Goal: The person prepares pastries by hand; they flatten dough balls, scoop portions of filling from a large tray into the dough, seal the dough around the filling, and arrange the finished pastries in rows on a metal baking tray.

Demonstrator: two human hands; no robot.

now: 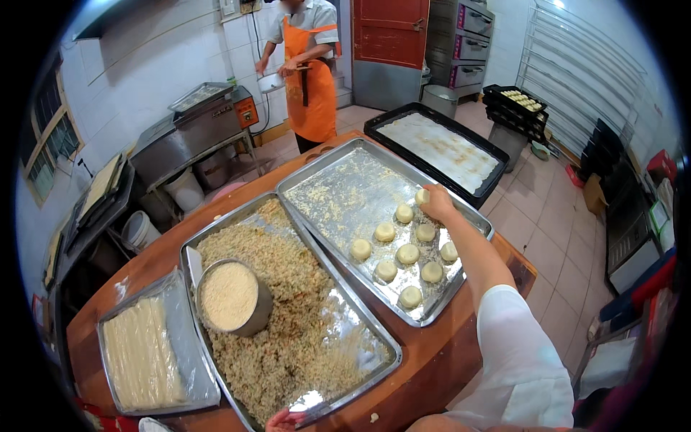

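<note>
My right hand (pixel 437 204) reaches across the far metal tray (pixel 327 194), its fingers closed round a small round dough piece (pixel 422 196). Several similar pale dough rounds (pixel 407 253) sit in loose rows on that tray's right half, among scattered crumbs. At the bottom edge, a small part of my left hand (pixel 285 420) shows by the near rim of the other metal tray (pixel 374 366); its grip is mostly out of sight. That tray holds a crumbly, speckled filling (pixel 288 353). A metal pot of pale crumbs (pixel 230 294) stands in the filling.
Strips of dough under plastic lie on a small tray (pixel 188 353) at left, on the wooden table (pixel 425 360). Beyond the table is a black baking tray (pixel 439 147) with a white sheet. A person in an orange apron (pixel 309 93) holds a white container. Ovens (pixel 471 47) stand behind.
</note>
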